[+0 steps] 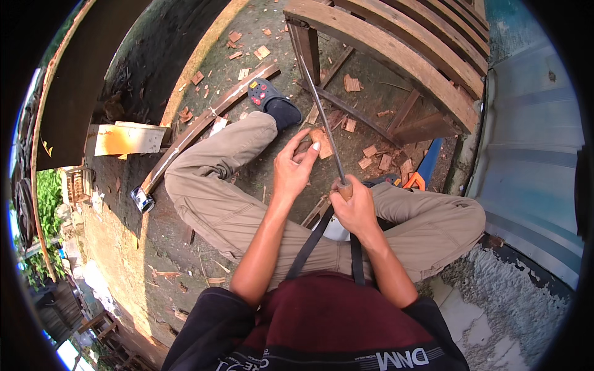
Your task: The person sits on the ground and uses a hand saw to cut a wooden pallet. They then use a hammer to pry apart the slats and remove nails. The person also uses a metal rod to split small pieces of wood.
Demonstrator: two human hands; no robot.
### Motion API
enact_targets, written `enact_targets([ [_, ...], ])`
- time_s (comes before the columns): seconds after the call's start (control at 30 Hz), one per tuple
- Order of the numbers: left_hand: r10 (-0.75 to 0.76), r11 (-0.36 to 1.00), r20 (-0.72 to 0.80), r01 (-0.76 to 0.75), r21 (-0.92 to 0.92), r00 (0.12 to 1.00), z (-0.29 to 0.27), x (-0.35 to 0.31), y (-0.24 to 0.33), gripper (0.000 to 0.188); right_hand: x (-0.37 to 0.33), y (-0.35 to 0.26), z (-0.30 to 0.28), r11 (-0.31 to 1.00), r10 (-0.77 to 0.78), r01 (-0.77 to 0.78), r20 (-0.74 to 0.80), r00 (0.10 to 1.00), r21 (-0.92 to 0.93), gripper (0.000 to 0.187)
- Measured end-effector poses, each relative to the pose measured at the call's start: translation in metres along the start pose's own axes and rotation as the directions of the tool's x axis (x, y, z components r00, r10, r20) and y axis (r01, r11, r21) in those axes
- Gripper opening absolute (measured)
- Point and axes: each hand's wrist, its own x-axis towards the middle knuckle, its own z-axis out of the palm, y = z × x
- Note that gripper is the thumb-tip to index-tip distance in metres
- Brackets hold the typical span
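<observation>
- Head view: L hand pinches a small flat reddish-brown wood piece btwn thumb & fingers, out in front of the body.
- R hand is wrapped firmly round the handle of a long narrow metal tool w/ brown wooden handle; its shaft slants far & slightly L.
- Wood piece sits at the L side of the shaft; can't tell if they actually touch.
- Person sits w/ legs bent in khaki trousers; dark clog w/ coloured charms on the L foot.
- Far R: brown slatted wooden frame; reddish wood scraps scattered on the ground under it & farther L.
- L: long brown wooden beam lies diagonally, shiny cylindrical can at its near end.
- R, past the R knee: blue tool w/ orange handle, partly hidden.
- Far R side: grey-blue metal sheet wall.
</observation>
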Motion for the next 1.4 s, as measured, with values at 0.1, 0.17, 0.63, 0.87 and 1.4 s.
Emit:
enact_targets([
  [0.1, 0.029, 0.999, -0.004, -0.029, -0.034, 1.000, 0.001, 0.000, 0.003, 0.049, -0.001, -0.005, -0.003, 1.000, -0.009, 0.009, -0.025, 1.000, -0.002, 0.027],
  [0.17, 0.019, 0.999, -0.014, -0.019, -0.032, 1.000, 0.000, -0.002, 0.005, 0.049, 0.002, -0.007, -0.005, 0.999, 0.006, -0.007, -0.007, 1.000, -0.035, 0.027],
  [0.63, 0.014, 1.000, 0.016, -0.014, 0.027, 1.000, -0.001, -0.002, 0.007, 0.053, 0.002, 0.004, 0.005, 0.996, -0.022, 0.020, -0.028, 0.999, -0.086, 0.020],
  [0.87, 0.016, 1.000, 0.019, -0.016, -0.020, 1.000, -0.004, 0.000, 0.002, 0.051, 0.002, 0.001, 0.003, 0.995, 0.032, -0.031, 0.011, 0.999, -0.091, 0.031],
  [1.4, -0.142, 0.971, -0.048, 0.130, -0.201, 0.989, -0.045, -0.013, 0.000, 0.050, 0.011, 0.024, 0.036, 0.999, 0.024, -0.015, 0.176, 0.984, -0.050, 0.045],
])
